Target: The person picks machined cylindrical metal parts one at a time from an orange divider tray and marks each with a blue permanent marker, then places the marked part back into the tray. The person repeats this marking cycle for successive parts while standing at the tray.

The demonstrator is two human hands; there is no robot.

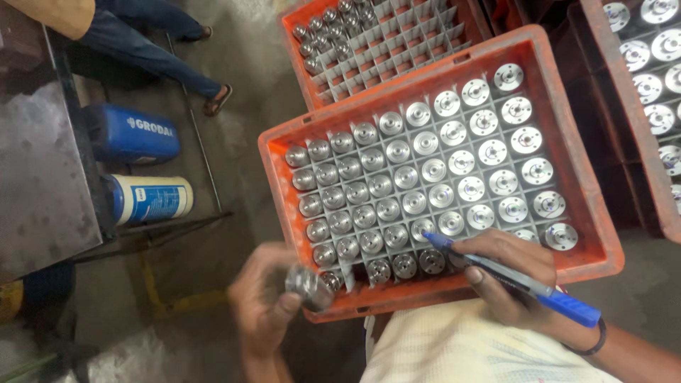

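Observation:
My left hand (264, 301) holds a round shiny metal part (308, 286) just outside the near left corner of an orange crate (594, 213). My right hand (512, 276) grips a blue marker pen (521, 284) over the crate's near edge. The pen's tip (428, 236) touches or hovers just above one of the metal parts (423, 227) in the near rows. Grey dividers split the crate into cells, and each cell holds one round metal part. My left hand and its part look blurred.
A second orange crate (301, 53) with dividers, only partly filled, lies behind the first. Another crate (663, 202) of larger metal parts stands at the right. Two blue and white cans (149, 198) sit under a metal table (39, 163) at left. Another person's legs (152, 53) show at top left.

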